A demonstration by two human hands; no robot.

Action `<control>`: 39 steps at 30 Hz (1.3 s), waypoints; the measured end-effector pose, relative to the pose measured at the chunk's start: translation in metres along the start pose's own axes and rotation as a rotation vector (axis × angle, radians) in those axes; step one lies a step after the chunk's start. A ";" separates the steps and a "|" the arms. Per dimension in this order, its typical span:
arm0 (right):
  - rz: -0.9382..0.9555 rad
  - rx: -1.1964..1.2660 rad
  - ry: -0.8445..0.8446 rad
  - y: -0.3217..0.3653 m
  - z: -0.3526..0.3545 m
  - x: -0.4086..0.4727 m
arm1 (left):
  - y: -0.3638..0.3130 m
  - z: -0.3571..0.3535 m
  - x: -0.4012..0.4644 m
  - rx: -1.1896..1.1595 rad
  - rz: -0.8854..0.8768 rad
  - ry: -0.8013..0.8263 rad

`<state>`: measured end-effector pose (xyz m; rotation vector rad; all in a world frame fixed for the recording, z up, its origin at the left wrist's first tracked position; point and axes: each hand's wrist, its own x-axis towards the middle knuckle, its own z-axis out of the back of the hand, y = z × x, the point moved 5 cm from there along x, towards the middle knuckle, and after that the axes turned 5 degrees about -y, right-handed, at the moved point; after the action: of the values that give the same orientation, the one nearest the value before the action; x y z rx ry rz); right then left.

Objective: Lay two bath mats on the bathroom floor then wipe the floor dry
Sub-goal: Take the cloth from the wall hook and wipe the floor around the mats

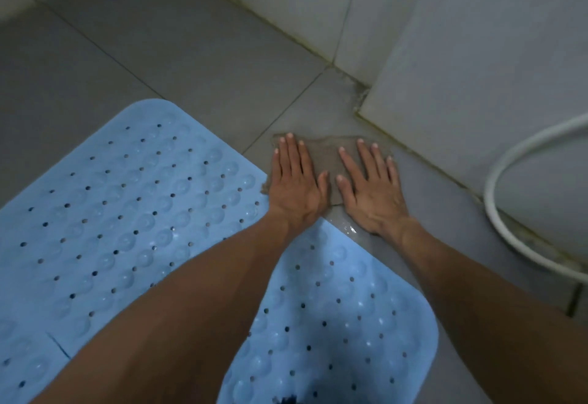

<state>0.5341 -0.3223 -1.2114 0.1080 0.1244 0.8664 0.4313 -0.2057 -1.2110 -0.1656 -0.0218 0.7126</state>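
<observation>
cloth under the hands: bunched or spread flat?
Spread flat. The cloth lies thin on the floor, both hands pressing it with straight fingers.

dim, flat, bluish-grey light, source not visible. soft shadow under the forearms darkens the blue mat (105, 212). small wet glints on the floor (348, 228) near the wrists. whole frame slightly soft; wide-angle bending at edges, hose (496, 177) blurred.

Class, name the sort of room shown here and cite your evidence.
Most likely a bathroom: grey floor tiles meeting a tiled wall, blue perforated bath mats, and a white hose.
</observation>
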 end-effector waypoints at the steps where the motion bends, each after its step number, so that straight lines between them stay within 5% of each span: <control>1: 0.003 0.011 0.003 -0.001 -0.001 0.001 | 0.000 0.000 0.001 0.001 -0.004 0.010; 17: 0.032 0.029 0.106 -0.030 0.004 -0.030 | -0.039 -0.011 -0.027 0.079 0.060 0.085; 26: -0.383 0.021 0.073 -0.127 0.011 -0.188 | -0.168 -0.028 -0.119 0.078 -0.300 0.190; 33: -0.751 0.066 0.055 -0.122 0.003 -0.282 | -0.204 -0.024 -0.179 0.075 -0.597 0.251; 39: -0.876 0.111 0.082 -0.084 -0.007 -0.343 | -0.205 -0.019 -0.227 0.201 -0.883 0.288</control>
<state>0.3767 -0.6380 -1.2081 0.1076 0.2704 -0.0118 0.3938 -0.5095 -1.1885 -0.0510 0.2396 -0.1958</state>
